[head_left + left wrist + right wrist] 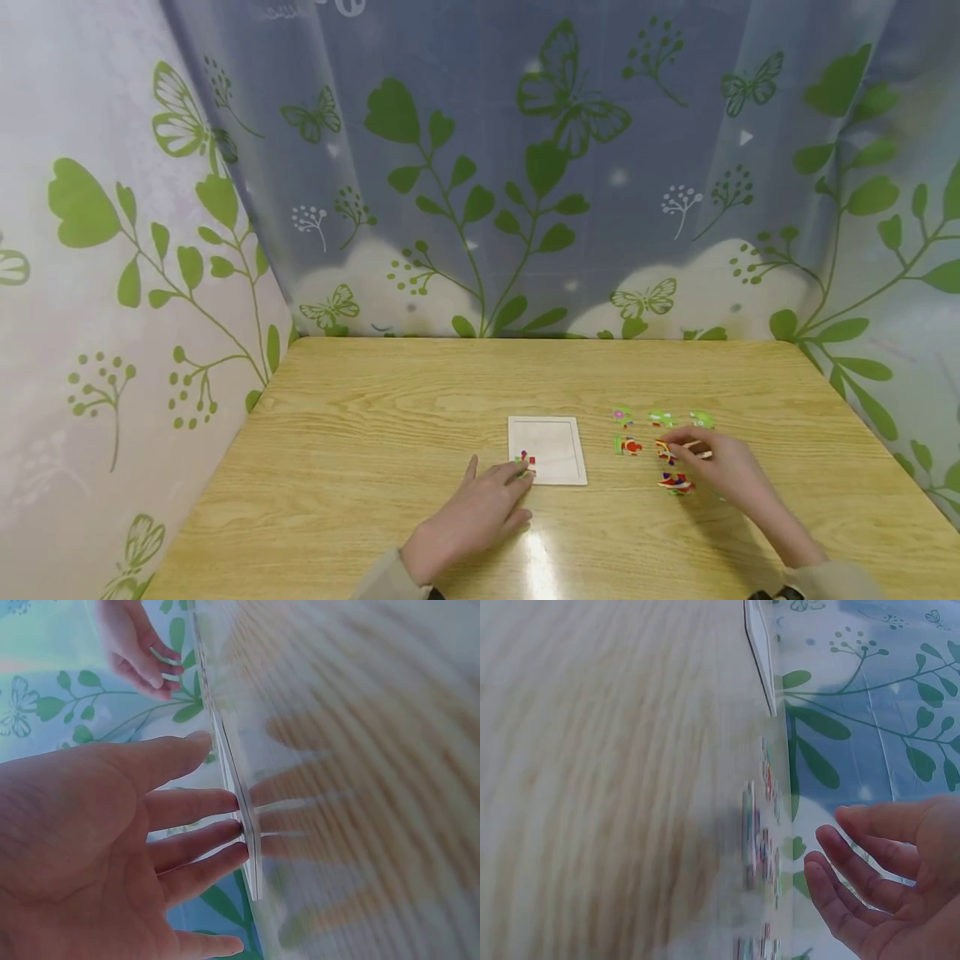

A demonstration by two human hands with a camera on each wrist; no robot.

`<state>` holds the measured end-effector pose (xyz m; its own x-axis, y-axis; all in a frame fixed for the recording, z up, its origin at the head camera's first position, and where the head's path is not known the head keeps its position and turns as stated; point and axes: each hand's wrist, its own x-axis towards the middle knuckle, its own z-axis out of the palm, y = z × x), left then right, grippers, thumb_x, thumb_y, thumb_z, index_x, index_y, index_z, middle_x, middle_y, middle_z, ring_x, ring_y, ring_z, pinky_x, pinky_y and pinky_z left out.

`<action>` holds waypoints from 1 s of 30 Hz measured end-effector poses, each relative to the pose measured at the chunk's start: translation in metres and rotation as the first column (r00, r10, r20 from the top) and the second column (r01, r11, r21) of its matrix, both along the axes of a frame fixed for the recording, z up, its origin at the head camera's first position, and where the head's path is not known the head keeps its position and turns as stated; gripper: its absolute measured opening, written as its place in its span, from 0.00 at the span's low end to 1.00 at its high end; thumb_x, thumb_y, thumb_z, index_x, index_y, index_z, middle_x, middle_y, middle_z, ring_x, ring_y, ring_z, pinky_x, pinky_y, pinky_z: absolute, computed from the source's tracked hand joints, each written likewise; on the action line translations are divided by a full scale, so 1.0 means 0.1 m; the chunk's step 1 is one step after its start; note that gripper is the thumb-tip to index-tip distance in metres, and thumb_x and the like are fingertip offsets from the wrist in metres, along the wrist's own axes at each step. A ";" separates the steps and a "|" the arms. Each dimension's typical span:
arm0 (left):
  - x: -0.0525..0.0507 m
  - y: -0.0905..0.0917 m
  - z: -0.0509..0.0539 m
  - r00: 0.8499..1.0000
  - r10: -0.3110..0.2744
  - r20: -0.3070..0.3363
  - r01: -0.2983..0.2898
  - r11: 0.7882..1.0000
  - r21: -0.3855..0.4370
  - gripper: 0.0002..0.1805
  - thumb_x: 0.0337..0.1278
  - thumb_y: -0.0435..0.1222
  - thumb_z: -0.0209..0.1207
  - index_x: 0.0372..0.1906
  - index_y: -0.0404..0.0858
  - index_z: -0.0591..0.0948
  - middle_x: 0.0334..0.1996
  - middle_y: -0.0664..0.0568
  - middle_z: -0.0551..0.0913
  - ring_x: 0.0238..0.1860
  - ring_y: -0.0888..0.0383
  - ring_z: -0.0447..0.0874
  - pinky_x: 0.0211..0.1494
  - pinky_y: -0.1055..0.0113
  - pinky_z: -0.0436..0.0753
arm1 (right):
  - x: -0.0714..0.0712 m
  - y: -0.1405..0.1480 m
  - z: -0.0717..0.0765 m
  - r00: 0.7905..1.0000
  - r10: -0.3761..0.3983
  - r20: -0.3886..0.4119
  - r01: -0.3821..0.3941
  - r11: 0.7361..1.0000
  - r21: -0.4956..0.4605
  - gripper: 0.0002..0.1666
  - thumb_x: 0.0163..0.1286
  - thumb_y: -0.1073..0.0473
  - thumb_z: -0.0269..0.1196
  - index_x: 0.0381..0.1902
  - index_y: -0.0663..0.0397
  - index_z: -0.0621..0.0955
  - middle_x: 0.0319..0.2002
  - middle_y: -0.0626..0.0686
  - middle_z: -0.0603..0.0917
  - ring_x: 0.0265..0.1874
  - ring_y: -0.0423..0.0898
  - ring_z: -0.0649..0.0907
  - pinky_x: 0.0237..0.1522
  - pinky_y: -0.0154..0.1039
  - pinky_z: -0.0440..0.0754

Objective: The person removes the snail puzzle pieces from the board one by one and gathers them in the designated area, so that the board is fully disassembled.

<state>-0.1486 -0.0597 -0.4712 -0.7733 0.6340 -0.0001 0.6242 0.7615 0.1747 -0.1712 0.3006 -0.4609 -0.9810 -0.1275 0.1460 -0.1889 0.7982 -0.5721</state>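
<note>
A white puzzle tray (551, 450) lies flat on the table, with one small colourful puzzle piece (532, 460) in its near left corner. My left hand (480, 517) rests its straight fingertips at that corner, touching the piece and the tray; in the left wrist view the fingers (199, 859) reach to the tray's edge (253, 870). Above the loose puzzle pieces hovers my right hand (723, 467), its fingers (855, 862) loosely bent with nothing seen between them. Below it are a red and yellow piece (663, 452) and a red and blue piece (675, 483).
More puzzle pieces lie right of the tray: a pink and green one (621, 414), a green and white one (660, 417), a green one (702, 419) and a red one (632, 447). A printed curtain (465, 167) hangs behind the wooden table (375, 400).
</note>
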 end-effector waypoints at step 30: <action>0.02 -0.13 0.05 0.999 -0.014 -0.029 0.015 1.000 0.011 0.27 0.72 0.47 0.57 0.69 0.39 0.76 0.73 0.49 0.70 0.73 0.50 0.69 0.72 0.38 0.67 | -0.42 -0.98 -0.06 0.978 0.201 -0.053 -0.207 0.963 -0.172 0.13 0.75 0.58 0.62 0.51 0.56 0.87 0.46 0.53 0.90 0.44 0.53 0.89 0.42 0.40 0.86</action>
